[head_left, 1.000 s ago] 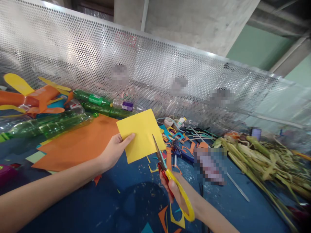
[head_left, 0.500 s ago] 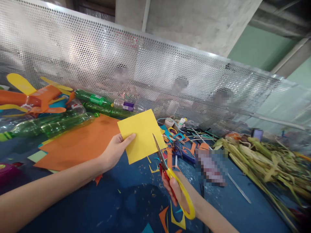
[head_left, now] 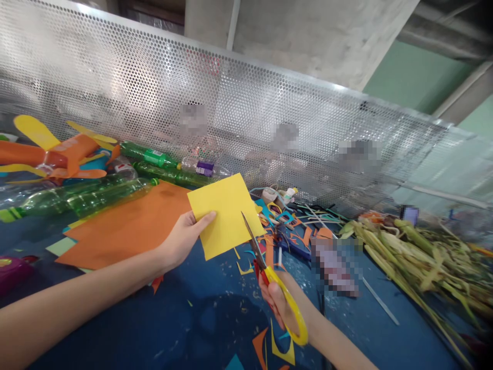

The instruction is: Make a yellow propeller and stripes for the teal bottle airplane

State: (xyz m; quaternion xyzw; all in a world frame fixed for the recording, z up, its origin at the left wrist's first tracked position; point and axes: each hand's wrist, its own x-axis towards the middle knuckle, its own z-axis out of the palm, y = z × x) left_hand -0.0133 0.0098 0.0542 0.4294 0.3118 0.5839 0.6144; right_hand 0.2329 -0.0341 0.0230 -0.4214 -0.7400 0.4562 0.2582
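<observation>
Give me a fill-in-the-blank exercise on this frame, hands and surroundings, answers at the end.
1. The paper sheet held by the left hand is ____.
2. The right hand grips a pair of ____.
3. The uppermost large sheet, between the left forearm and the green plastic bottles, is ____.
4. The silvery panel behind the bottles is covered in small ____.

Answers: yellow; scissors; orange; holes.

Perforated metal screen (head_left: 162, 82), grey concrete (head_left: 292, 36) behind.

Sheet (head_left: 228, 216) is showing plain yellow; scissor handles (head_left: 274, 277) are displaying yellow and red; tabletop (head_left: 169, 324) is reading blue; far panel (head_left: 246, 87) is presenting silvery perforations.
</observation>
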